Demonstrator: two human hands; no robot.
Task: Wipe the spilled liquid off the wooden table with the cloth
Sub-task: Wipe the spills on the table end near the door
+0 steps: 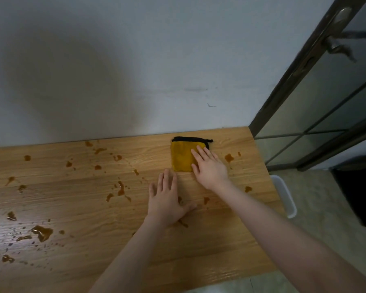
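Table (199, 246): wooden, set against a wall (135, 70). Cloth (181, 157): yellow, black-edged, folded square, lay flat near the far right corner. Right hand (208, 169): fingers straight, pressed flat on the cloth. Left hand (164, 198): fingers spread, flat on bare wood just beside it. Spill (41, 232): brown drops and puddles (mostly leftward).

We read this as a home interior — a wood-grain table (199, 246) pushed against a scuffed white wall (135, 70), a dark-framed glass door (317, 98) with a metal handle (336, 45), tiled floor (317, 199) and a black bin (359, 191) beside it.
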